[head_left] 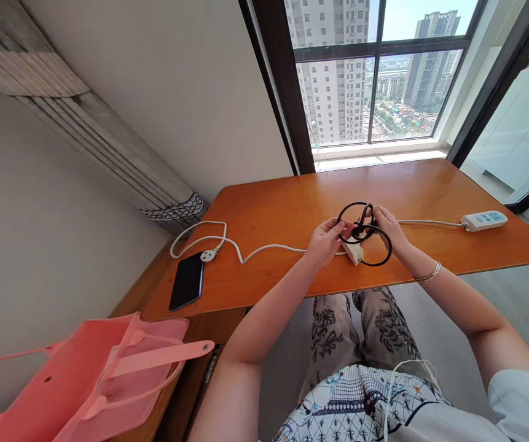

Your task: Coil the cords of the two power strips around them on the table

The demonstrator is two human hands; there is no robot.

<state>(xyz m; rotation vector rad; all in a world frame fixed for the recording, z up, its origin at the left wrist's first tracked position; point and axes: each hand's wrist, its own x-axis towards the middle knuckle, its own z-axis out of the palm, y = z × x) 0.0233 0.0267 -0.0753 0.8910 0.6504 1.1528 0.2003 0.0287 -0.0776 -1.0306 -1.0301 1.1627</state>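
I have both hands up over the near side of the wooden table (264, 209), with a looped black cord (359, 231) between them. My left hand (325, 240) pinches one side of the loops between thumb and fingers, and my right hand (389, 228) grips the other side, its fingers curled in around the cord; just how each fingertip lies is too small to tell. The loops cross in a dark bunch midway between my hands, and one round hangs out below my right fingers. Just under the bunch is a small white block (354, 253), tilted, with the black cord meeting its lower end; I can't tell whether it rests on the wood or hangs. A white cord (271, 247) runs from a plug (208, 255) on my left and passes out of sight behind my left hand; white cord shows again past my right hand, leading to a power strip (484, 221) near the right end of the table. The plug lies at the top corner of a dark phone (187, 282). Nearer me on the left, below the tabletop, sits an open pink bag (84, 368).
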